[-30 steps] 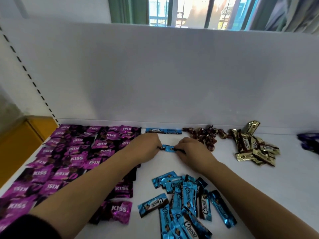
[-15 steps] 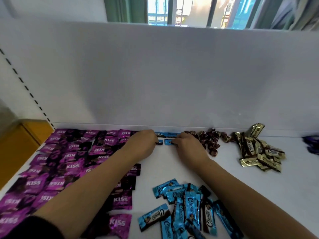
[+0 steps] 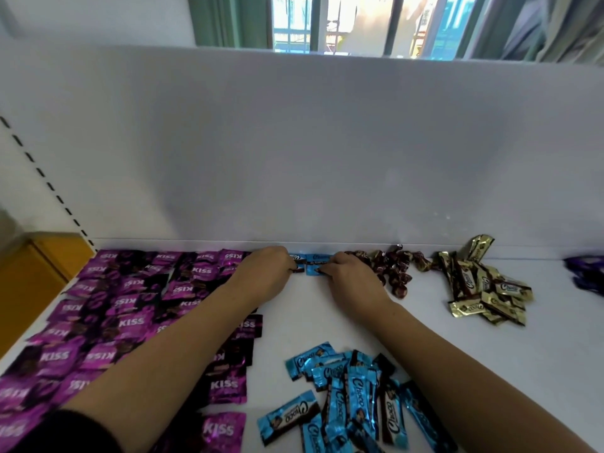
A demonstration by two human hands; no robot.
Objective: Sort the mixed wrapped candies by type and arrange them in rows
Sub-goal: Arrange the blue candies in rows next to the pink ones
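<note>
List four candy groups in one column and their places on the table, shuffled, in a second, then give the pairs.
Things:
1. purple KISS candies
2. blue Choco pile
3. brown twist-wrapped candies
4. gold Choco candies

Places:
A. loose heap, rightmost of the four
B. nearest the person, between the forearms
C. spread in rows over the left side
D. at the back wall, just beside the right hand

Pairs: 1-C, 2-B, 3-D, 4-A

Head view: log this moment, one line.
left hand holds blue candy | right hand holds it | beside back blue row | blue pile unsorted
</note>
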